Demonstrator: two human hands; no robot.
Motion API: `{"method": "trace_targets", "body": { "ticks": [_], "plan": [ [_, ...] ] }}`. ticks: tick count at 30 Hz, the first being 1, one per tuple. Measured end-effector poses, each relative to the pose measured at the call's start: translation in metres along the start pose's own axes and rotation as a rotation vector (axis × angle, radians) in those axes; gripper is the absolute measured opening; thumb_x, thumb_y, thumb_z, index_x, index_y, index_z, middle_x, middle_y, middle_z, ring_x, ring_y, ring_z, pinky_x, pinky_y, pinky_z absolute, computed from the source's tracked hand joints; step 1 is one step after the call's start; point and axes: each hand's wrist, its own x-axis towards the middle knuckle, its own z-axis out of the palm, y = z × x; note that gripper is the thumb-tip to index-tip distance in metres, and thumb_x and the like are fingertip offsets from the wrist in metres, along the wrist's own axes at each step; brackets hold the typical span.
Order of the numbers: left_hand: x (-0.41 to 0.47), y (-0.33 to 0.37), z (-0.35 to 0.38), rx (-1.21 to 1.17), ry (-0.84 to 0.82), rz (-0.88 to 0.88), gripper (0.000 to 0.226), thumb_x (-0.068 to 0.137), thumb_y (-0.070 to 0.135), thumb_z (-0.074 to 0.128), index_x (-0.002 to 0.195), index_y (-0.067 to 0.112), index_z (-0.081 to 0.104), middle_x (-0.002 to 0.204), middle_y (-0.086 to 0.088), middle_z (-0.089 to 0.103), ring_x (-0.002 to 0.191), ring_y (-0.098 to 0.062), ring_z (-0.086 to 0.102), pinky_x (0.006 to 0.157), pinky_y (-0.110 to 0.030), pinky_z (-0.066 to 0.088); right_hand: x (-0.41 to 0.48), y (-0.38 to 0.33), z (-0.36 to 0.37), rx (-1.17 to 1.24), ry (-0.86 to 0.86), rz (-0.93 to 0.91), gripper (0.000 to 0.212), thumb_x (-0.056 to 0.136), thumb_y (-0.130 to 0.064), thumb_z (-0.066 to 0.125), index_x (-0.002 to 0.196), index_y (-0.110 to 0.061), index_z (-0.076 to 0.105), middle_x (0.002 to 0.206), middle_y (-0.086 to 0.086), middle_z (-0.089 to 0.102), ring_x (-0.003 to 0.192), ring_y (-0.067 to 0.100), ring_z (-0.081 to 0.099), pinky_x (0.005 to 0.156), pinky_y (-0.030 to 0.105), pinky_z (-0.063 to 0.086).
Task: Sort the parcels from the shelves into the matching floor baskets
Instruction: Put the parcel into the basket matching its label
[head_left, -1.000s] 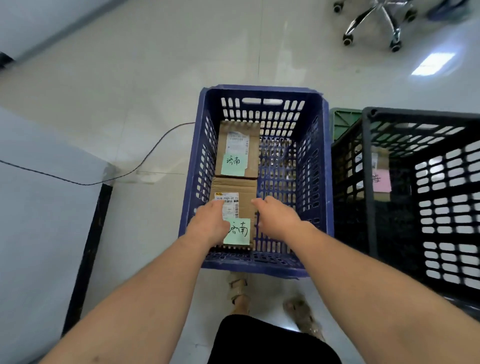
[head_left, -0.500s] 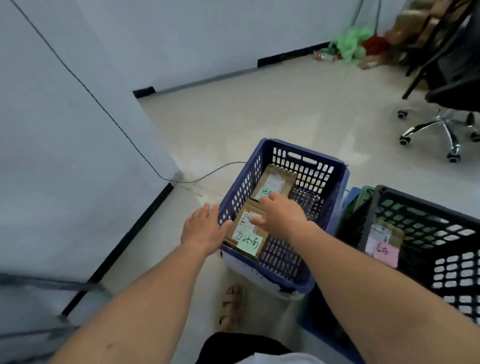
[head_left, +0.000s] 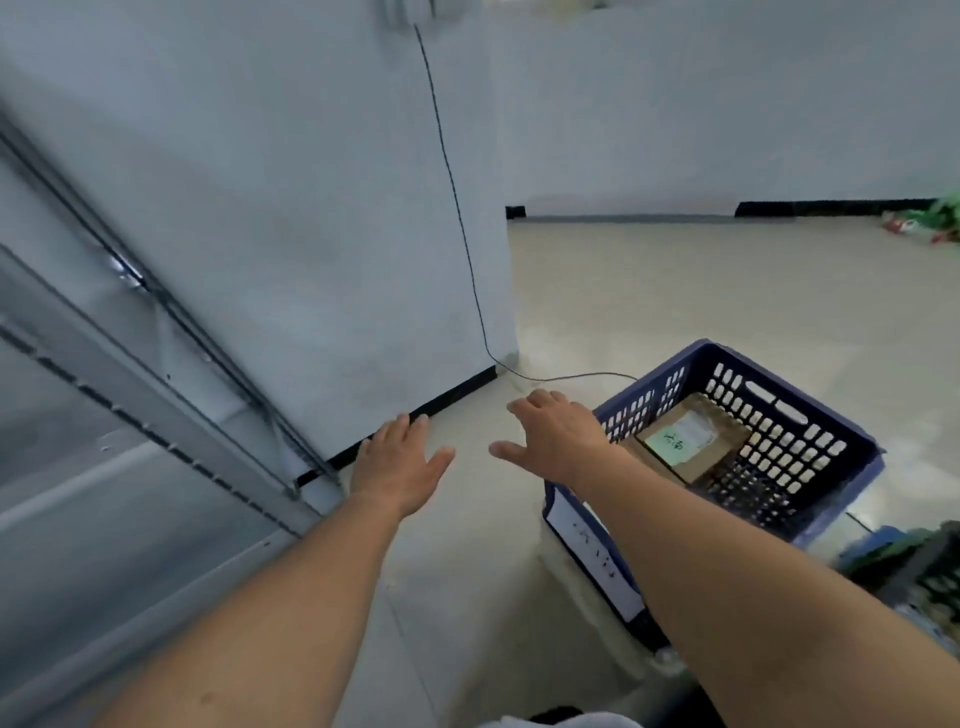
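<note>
- Blue plastic basket (head_left: 647, 383) sits on pale floor (head_left: 675, 291), right of centre; white label (head_left: 592, 551) on its near side, writing too blurred to read.
- Cardboard parcel (head_left: 691, 441) lies flat inside basket, w/ white shipping label + green note on top.
- Brown edge of a 2nd box (head_left: 649, 460) shows just beside it, mostly hidden behind right wrist.
- Left hand (head_left: 400, 467): palm down, fingers straight & slightly spread, nothing in it; over bare floor, apart from basket.
- Right hand (head_left: 556, 436): also flat, thumb out, fingers spread, holds nothing; in view it overlaps basket's left corner, can't tell if touching.
- Hands near each other, gap btwn thumbs.
- Grey metal shelf frame (head_left: 156, 364) runs along left, blurred.
- Thin black cable (head_left: 457, 208) drops down white wall (head_left: 260, 182), then trails across floor toward basket.
- Dark basket (head_left: 935, 571) at lower right edge, blurred.
- Green/red clutter (head_left: 943, 221) at far right by wall.
</note>
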Motion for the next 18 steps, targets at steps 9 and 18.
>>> {"method": "trace_targets", "body": {
  "ticks": [9,18],
  "plan": [
    [-0.085,-0.129,-0.018,-0.033,0.104,-0.225,0.069,0.097,0.056,0.031,0.152,0.017,0.016,0.16,-0.008,0.008,0.147,-0.023,0.011,0.117,-0.04,0.016,0.019,-0.148,0.0,-0.078,-0.053,-0.291,0.07,0.086,-0.067,0.046,0.139,-0.022,0.04,0.138,0.004,0.044,0.128,0.025,0.04,0.103,0.04,0.037],
    [-0.212,-0.303,-0.031,-0.06,0.148,-0.533,0.079,0.093,0.065,0.024,0.153,0.024,-0.006,0.161,-0.008,-0.008,0.148,-0.026,-0.002,0.118,-0.048,0.005,0.0,-0.355,0.015,-0.197,-0.06,-0.566,0.081,0.085,-0.064,0.049,0.15,-0.027,0.018,0.156,0.006,0.021,0.14,0.029,0.025,0.114,0.043,0.023]
  ]
}}
